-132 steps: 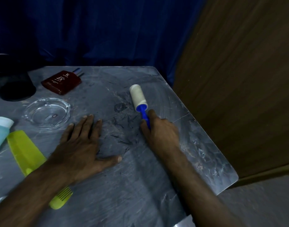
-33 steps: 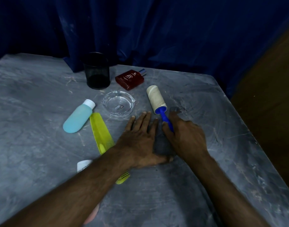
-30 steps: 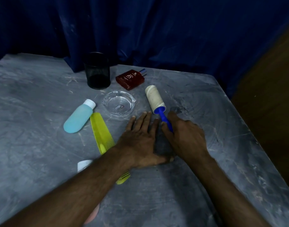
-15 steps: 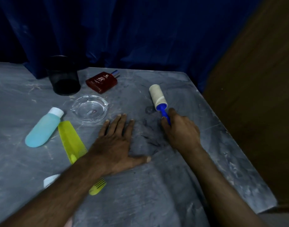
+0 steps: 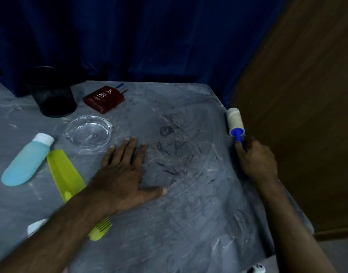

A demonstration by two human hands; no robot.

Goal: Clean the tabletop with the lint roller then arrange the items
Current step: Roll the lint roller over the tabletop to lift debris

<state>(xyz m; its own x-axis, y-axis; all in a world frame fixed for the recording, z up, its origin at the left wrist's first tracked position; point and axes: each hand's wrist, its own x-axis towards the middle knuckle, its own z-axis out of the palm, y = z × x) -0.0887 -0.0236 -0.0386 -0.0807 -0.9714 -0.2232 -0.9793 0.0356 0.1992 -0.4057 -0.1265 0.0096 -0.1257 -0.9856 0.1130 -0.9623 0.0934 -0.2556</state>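
Hairs (image 5: 173, 152) littered the worktop (image 5: 188, 223); right hand (image 5: 255, 160) gripped the lint roller (image 5: 235, 121) at its edge, left hand (image 5: 123, 174) lay flat, fingers straight. Slow overlapping strokes would suit.

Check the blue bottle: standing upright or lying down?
Lying down. The blue bottle rests lengthwise on the tabletop, white cap toward the far edge.
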